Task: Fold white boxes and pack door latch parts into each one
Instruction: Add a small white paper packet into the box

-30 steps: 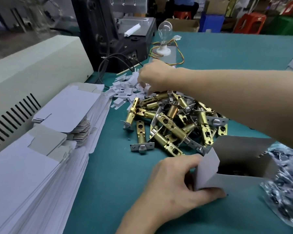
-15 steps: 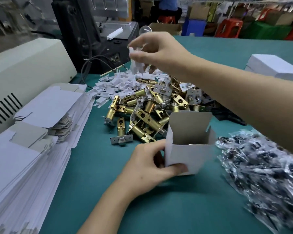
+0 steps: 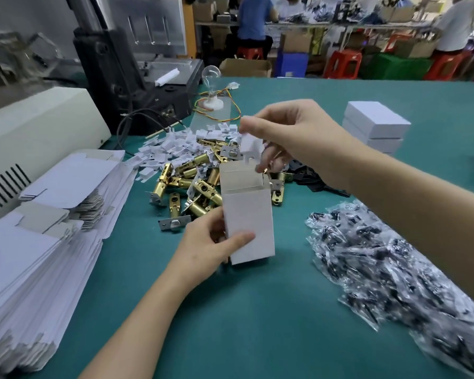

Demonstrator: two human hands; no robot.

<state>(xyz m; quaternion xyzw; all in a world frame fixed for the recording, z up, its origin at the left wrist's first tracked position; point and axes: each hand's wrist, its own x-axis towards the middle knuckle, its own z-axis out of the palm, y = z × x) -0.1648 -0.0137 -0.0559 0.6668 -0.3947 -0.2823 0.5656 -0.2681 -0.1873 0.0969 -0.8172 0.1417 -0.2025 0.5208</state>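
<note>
Brass latches (image 3: 200, 184) heap behind the white box (image 3: 246, 222); flat blanks (image 3: 39, 242) line the desk's (image 3: 257, 324) left edge. Left hand (image 3: 211, 247) grips the upright box; right hand (image 3: 293, 132) pinches a white insert (image 3: 251, 146) above it.

white box (image 3: 248, 222), brass-gold latches (image 3: 203, 190), teal table (image 3: 257, 310), seemingly black bagged parts (image 3: 389, 269)

Bright, even light is coming from above. A soft shadow is lying under the white box (image 3: 248, 222) and left hand (image 3: 208, 250). The shiny bags (image 3: 394, 269) on the right are glinting and blurring. Far edges are bending.
</note>
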